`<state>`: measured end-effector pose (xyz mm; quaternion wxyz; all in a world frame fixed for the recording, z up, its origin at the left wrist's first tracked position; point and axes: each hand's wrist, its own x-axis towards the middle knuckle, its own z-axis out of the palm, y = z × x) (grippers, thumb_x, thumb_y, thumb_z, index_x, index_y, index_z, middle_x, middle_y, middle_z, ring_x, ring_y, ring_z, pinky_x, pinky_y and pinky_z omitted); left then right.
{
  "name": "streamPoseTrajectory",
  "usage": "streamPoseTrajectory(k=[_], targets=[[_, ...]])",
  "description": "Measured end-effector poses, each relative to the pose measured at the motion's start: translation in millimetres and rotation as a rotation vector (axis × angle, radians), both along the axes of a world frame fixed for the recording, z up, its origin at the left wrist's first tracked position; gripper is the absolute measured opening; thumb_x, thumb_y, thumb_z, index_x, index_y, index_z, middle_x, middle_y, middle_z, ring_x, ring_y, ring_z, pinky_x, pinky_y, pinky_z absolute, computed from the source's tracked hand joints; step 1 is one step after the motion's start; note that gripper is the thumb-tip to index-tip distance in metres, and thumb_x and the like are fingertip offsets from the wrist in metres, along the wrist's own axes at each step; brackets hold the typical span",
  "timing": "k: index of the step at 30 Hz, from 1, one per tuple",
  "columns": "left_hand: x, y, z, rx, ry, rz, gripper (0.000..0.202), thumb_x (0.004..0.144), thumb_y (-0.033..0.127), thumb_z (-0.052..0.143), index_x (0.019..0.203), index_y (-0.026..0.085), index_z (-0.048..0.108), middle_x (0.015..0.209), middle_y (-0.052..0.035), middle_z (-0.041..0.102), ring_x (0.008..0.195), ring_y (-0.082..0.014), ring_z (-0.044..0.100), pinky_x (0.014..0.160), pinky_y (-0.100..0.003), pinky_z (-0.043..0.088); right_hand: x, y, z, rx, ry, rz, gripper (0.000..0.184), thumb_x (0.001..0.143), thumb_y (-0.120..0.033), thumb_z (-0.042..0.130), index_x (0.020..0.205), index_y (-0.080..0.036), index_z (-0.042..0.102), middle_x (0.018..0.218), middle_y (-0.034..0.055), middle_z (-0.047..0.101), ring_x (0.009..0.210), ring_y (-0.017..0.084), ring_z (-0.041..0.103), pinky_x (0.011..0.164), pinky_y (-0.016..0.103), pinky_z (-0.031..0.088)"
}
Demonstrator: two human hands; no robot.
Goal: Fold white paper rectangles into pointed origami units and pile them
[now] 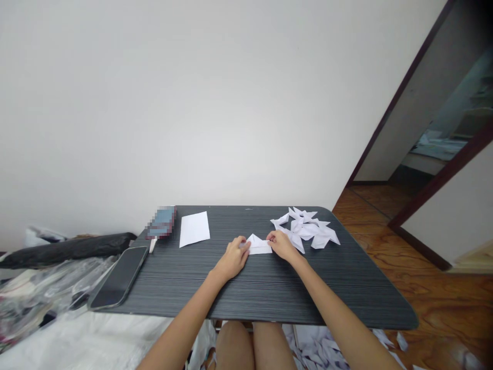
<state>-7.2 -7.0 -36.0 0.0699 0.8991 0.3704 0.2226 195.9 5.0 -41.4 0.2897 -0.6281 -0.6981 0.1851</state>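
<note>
Between my hands, a partly folded sheet of white paper [260,248] lies on the dark table, with a small triangular peak along its far side. My left hand [235,255] pinches its left end, fingers closed on the edge. At the right end, the fingers of my right hand [282,244] are pressed together on the paper. A pile of folded white paper shapes [308,228] sits just beyond and right of my right hand. To the left lies a stack or sheet of flat white paper [194,229].
A phone [120,277] lies at the table's [346,293] left edge, with a blurred-out blue item [163,222] behind it. Plastic-wrapped things [69,277] are heaped left of the table. More folded paper [321,349] lies below the near edge. A white wall [231,103] stands behind.
</note>
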Motion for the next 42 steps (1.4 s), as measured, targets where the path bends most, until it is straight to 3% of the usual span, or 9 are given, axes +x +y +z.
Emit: streamPoseTrajectory(k=[9,14,17,20,23,28,34,38,42], targets=[[12,18,2.8,-0.256,0.007,0.277,0.037,0.074,0.027,0.047,0.111,0.021,0.047,0.101,-0.0076,0.046,0.094,-0.0227,0.04,0.073,-0.038,0.033,-13,-8,3.9,0.006,-0.007,0.061,0.013,0.065,-0.016,0.053,0.077,-0.014,0.055,0.08,0.0037,0.048,0.078,0.015,0.047,0.073,0.028,0.036],[12,26,12.8,-0.426,-0.068,0.353,0.026,0.067,0.025,0.053,0.093,0.021,0.055,0.094,-0.0047,0.051,0.092,-0.0224,0.042,0.073,-0.037,0.032,-16,-4,4.6,0.014,0.014,0.114,0.015,0.066,-0.013,0.049,0.08,-0.017,0.051,0.079,0.0018,0.051,0.08,0.016,0.048,0.073,0.029,0.033],[10,28,14.4,-0.431,-0.153,0.314,0.015,0.068,0.021,0.053,0.082,0.018,0.054,0.089,-0.0028,0.054,0.087,-0.0189,0.045,0.073,-0.033,0.032,-16,-3,5.3,0.017,0.071,0.113,0.033,0.067,-0.013,0.049,0.1,-0.019,0.045,0.079,0.0,0.053,0.08,0.016,0.049,0.074,0.031,0.031],[9,26,14.1,-0.386,-0.233,0.225,0.012,0.072,0.021,0.051,0.083,0.017,0.05,0.081,-0.0004,0.056,0.077,-0.0143,0.048,0.073,-0.031,0.032,-18,-3,10.2,0.054,0.026,0.119,0.024,0.07,-0.016,0.051,0.093,-0.019,0.05,0.08,0.0008,0.054,0.082,0.017,0.049,0.075,0.032,0.028],[8,22,16.6,-0.176,-0.276,0.164,0.009,0.079,0.022,0.045,0.085,0.017,0.049,0.081,-0.0005,0.055,0.078,-0.0131,0.048,0.075,-0.03,0.03,-20,-6,19.9,0.197,-0.035,0.128,0.006,0.075,-0.018,0.048,0.077,-0.018,0.054,0.081,0.0017,0.055,0.083,0.017,0.048,0.074,0.032,0.026],[2,15,21.3,0.115,-0.086,0.04,0.019,0.085,0.021,0.033,0.086,0.018,0.052,0.086,-0.0036,0.054,0.086,-0.0146,0.044,0.077,-0.032,0.026,-21,-17,27.4,0.409,-0.198,0.191,0.013,0.079,-0.013,0.044,0.079,-0.018,0.055,0.085,0.0036,0.054,0.086,0.016,0.045,0.076,0.032,0.022],[-6,12,17.7,0.02,0.079,-0.096,0.024,0.086,0.021,0.03,0.089,0.017,0.053,0.087,-0.0057,0.051,0.082,-0.0146,0.044,0.074,-0.029,0.033,-19,-25,17.3,0.306,-0.322,0.346,0.017,0.079,-0.01,0.042,0.083,-0.017,0.056,0.086,0.0055,0.055,0.086,0.017,0.044,0.073,0.03,0.027],[-5,13,16.6,-0.032,0.026,-0.105,0.025,0.086,0.022,0.03,0.092,0.016,0.053,0.09,-0.0065,0.05,0.084,-0.0147,0.045,0.075,-0.028,0.036,-18,-23,13.5,0.269,-0.243,0.32,0.017,0.08,-0.012,0.042,0.085,-0.017,0.057,0.085,0.005,0.056,0.085,0.016,0.046,0.073,0.029,0.029],[-4,21,11.5,-0.059,-0.023,-0.027,0.025,0.085,0.023,0.031,0.088,0.016,0.055,0.085,-0.0052,0.054,0.082,-0.0149,0.048,0.075,-0.029,0.036,-19,-15,9.0,0.209,-0.112,0.252,0.018,0.082,-0.018,0.039,0.077,-0.017,0.057,0.079,0.0032,0.056,0.079,0.015,0.048,0.071,0.028,0.032]])
